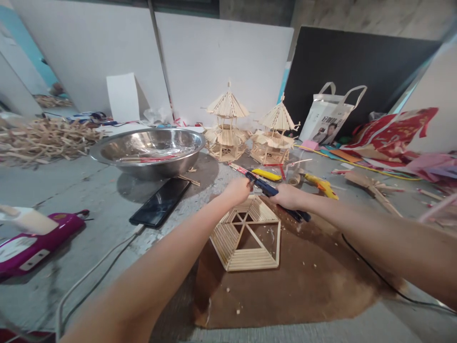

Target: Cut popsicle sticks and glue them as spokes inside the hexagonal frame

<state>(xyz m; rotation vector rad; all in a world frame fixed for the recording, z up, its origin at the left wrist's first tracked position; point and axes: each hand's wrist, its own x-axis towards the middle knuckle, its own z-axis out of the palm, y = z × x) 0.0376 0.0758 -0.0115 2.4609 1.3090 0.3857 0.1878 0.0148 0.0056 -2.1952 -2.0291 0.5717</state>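
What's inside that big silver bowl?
The silver bowl holds thin red and pale sticks and crinkly clear plastic. Its near wall hides the bottom, so what's there can't be seen.

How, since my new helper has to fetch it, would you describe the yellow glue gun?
Start at the large black board at the back right, then come down past the white bag before it. The glue gun lies just beyond the right forearm. It has a bent, pistol-like shape, unlike the straight yellow tool nearer the hands.
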